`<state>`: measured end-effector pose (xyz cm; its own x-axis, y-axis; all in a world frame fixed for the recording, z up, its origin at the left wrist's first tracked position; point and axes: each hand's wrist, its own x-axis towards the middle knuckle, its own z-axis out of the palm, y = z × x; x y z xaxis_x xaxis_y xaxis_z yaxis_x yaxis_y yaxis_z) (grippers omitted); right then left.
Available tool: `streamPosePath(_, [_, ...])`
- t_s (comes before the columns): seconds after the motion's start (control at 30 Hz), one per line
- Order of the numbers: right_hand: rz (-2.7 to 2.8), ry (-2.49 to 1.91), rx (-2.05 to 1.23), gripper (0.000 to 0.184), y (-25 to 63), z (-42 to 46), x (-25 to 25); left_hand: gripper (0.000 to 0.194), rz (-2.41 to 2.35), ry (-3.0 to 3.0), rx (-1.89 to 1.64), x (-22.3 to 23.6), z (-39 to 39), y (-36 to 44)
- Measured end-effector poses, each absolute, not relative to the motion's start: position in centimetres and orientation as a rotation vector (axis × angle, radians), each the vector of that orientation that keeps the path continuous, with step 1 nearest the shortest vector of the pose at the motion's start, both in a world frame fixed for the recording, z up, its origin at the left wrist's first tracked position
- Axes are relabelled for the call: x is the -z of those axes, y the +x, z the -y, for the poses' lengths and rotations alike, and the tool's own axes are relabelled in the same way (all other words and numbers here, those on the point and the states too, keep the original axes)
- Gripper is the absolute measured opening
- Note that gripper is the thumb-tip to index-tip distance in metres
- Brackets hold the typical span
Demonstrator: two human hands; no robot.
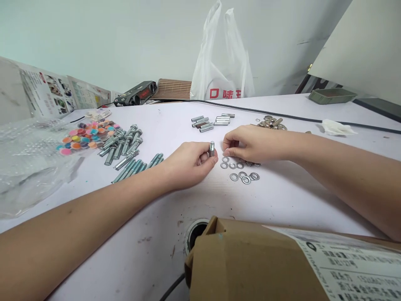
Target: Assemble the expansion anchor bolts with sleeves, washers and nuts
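Observation:
My left hand (196, 165) grips a silver anchor bolt (212, 146), held upright with its threaded end showing above the fingers. The bolt's lower part is hidden. Just to the right, my right hand (247, 144) is closed in a pinch, low over the loose flat washers (234, 177). Whatever lies between its fingertips is too small to make out. Some washers are partly covered by this hand. Left of my left hand lie blue-tinted threaded rods (133, 168) and bolts fitted with nuts and washers (125, 144).
Short metal sleeves (206, 125) lie behind the hands, with a pile of nuts (269, 122) to their right. Colourful discs (83, 136) rest beside clear plastic (31, 163). A cardboard box (244, 259) occupies the front; a white bag (222, 62) and black cable (266, 110) are behind.

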<state>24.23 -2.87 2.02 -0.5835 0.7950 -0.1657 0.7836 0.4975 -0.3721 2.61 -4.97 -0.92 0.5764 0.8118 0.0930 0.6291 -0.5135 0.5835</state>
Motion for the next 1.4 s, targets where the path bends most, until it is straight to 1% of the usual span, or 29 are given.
streamPosePath(0.2, [2.649,-1.463,-0.696,0.011,23.9,3.4,-2.8,0.027,-1.154,2.302,-0.479,0.8,5.0,2.5])
streamPosePath(0.43, [2.349,-1.385,-0.777,0.017,23.9,3.6,-4.0,0.025,-1.133,2.295,-0.49,0.8,5.0,2.5])
streamPosePath(0.57, [2.155,-1.325,-0.894,0.022,23.5,3.8,-4.0,0.026,-1.12,2.301,-0.505,1.0,4.9,2.5])
streamPosePath(0.73, [2.092,-1.208,-0.931,0.028,22.9,4.1,-3.7,0.025,-1.104,2.325,-0.522,1.2,5.0,2.5])
streamPosePath(1.0, [2.084,-1.192,-0.951,0.025,22.4,4.4,-3.6,0.027,-1.114,2.345,-0.53,1.2,5.0,2.5])
streamPosePath(1.13, [2.051,-1.168,-0.864,0.024,22.1,4.6,-3.7,0.027,-1.102,2.367,-0.526,1.3,5.0,2.5])
streamPosePath(1.27, [2.089,-1.109,-0.662,0.011,21.5,5.4,-3.8,0.028,-1.082,2.389,-0.537,1.3,5.0,2.5])
streamPosePath(1.4, [2.188,-1.015,-0.557,0.009,21.4,5.6,-3.7,0.022,-1.058,2.379,-0.525,1.1,5.0,2.5])
